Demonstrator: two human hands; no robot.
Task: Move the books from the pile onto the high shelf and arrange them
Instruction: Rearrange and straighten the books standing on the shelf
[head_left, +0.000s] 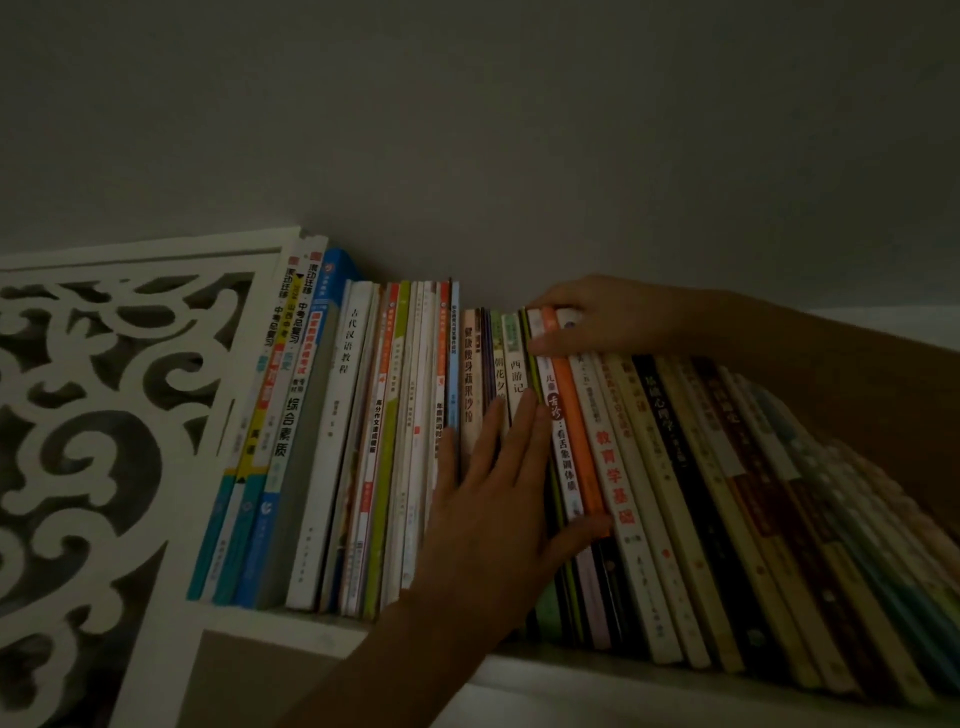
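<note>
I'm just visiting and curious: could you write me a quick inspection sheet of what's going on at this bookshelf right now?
Surface: white shelf, high up near the ceiling, dimly lit.
Job's things: a full row of books standing spine-out; those on the right lean. An orange book sits between the two hands.
Clutter: nothing seen.
Hands: left hand lies flat against the spines, thumb reaching under the orange book; right hand rests on the book tops, fingers curled over them. Neither has a book lifted out.
Cables: nothing seen.
Surroundings: white carved side panel at the left end, plain wall behind.
</note>
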